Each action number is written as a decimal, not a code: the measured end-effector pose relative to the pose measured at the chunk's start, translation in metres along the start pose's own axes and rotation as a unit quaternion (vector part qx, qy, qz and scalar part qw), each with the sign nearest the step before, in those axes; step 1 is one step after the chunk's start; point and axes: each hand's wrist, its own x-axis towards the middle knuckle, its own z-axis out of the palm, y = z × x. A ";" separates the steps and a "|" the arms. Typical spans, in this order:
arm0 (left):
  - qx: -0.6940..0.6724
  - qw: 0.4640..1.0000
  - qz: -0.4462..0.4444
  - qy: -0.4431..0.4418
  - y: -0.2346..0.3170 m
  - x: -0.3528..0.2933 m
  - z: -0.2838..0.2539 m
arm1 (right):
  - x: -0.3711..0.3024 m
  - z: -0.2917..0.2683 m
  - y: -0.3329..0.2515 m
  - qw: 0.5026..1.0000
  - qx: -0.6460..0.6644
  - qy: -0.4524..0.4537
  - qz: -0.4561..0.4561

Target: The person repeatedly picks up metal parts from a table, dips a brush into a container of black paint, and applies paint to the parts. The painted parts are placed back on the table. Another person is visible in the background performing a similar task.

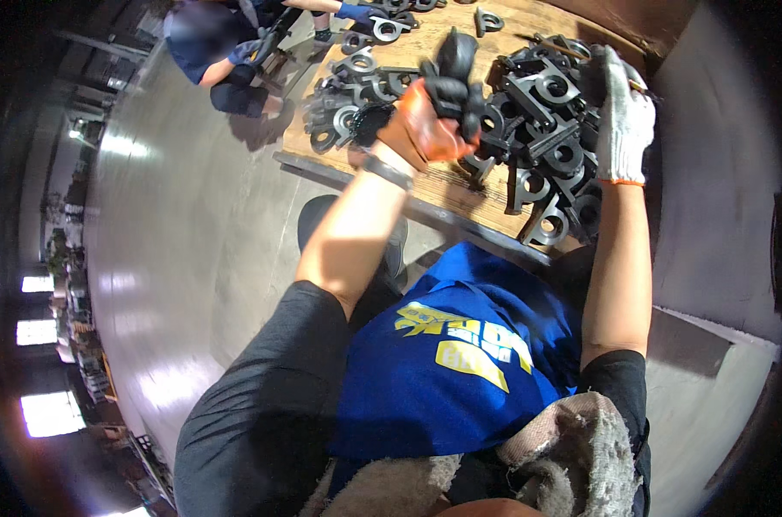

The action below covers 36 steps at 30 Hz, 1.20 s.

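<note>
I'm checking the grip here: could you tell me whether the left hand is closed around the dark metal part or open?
Closed: the left hand, in an orange and black glove, has its fingers wrapped around the dark metal part, lifted above the wooden table.

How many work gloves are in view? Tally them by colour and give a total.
Orange-and-black coated glove, on the left hand, gripping a dark metal part: 1
White knit fabric glove, on the right hand: 1
Blue gloves, on a co-worker's hands: 2
Total: 4

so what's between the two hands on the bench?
Head view: between left hand and right hand lies a heap of dark metal brackets.
</note>
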 end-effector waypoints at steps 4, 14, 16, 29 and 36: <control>0.180 0.931 0.308 0.078 0.051 -0.032 0.002 | -0.012 0.053 0.005 0.995 -0.034 -0.091 -0.012; 0.357 0.633 0.647 0.231 0.116 -0.100 -0.091 | -0.095 0.183 0.004 0.929 -0.055 -0.360 -0.067; 0.365 0.636 0.637 0.238 0.118 -0.114 -0.093 | -0.100 0.207 0.023 0.927 -0.045 -0.352 -0.123; 0.367 0.562 0.665 0.329 0.114 -0.116 -0.100 | -0.110 0.286 0.079 0.913 -0.099 -0.395 -0.040; 0.376 0.557 0.664 0.327 0.116 -0.118 -0.102 | -0.103 0.284 0.054 0.903 -0.190 -0.381 -0.060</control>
